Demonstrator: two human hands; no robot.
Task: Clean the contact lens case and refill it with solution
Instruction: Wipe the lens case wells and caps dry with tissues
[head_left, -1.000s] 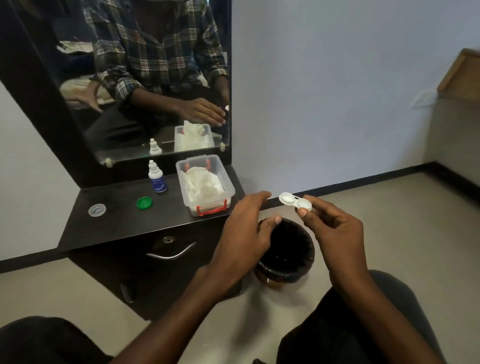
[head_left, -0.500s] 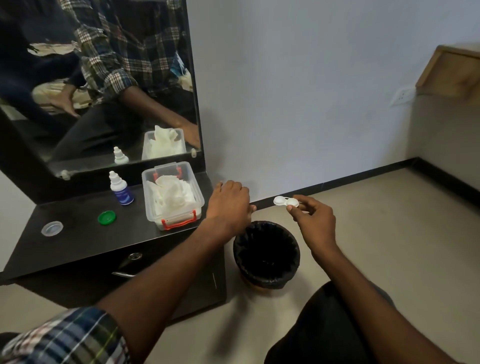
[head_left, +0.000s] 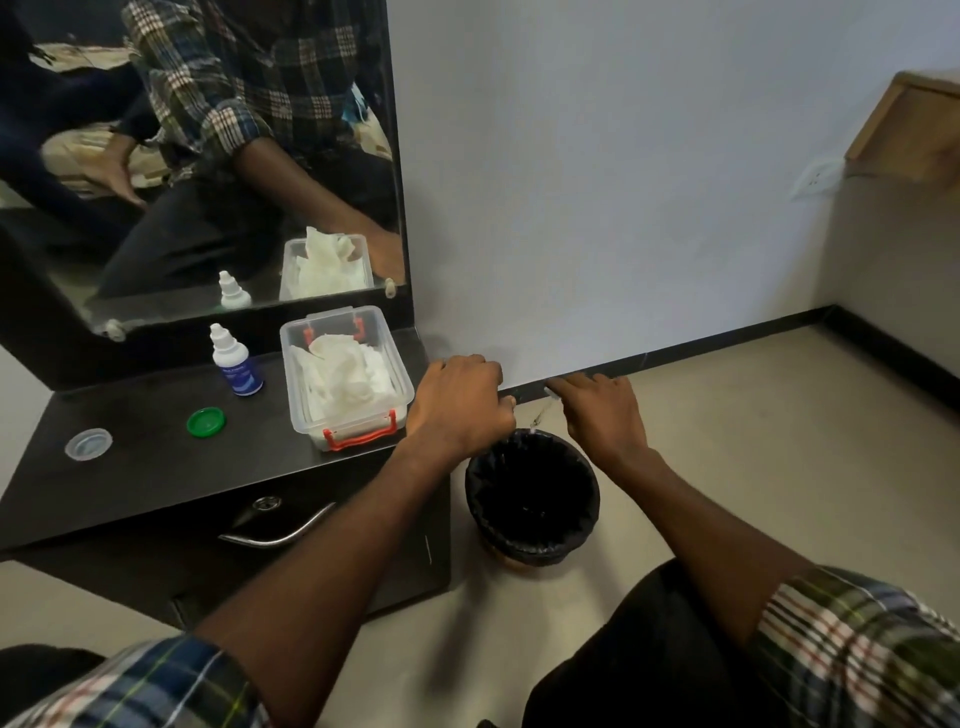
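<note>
Dark table (head_left: 156, 467) stood against the wall with a mirror (head_left: 208, 156) behind it. On the floor just right of the table stood a bin (head_left: 532, 499) lined with a black bag, mouth open upward. On the table's right end sat a clear box (head_left: 347, 374) with red clips, holding crumpled white tissue. Left hand (head_left: 457, 405) hovered palm down between the box and the bin, fingers curled loosely; nothing seen in it, and whether it enclosed anything could not be told. Right hand (head_left: 602, 415) was held palm down over the bin's far rim, fingers pinched around the case (head_left: 551, 393), of which only a thin white edge showed at the fingertips. A faint thin streak ran from that edge down to the bin rim, apparently liquid, too blurred to be sure. Solution bottle (head_left: 234, 361), white with a blue label and uncapped nozzle, stood upright left of the box. Green cap (head_left: 206, 421) lay in front of the bottle. Clear cap (head_left: 88, 443) lay further left, near the table's edge.
</note>
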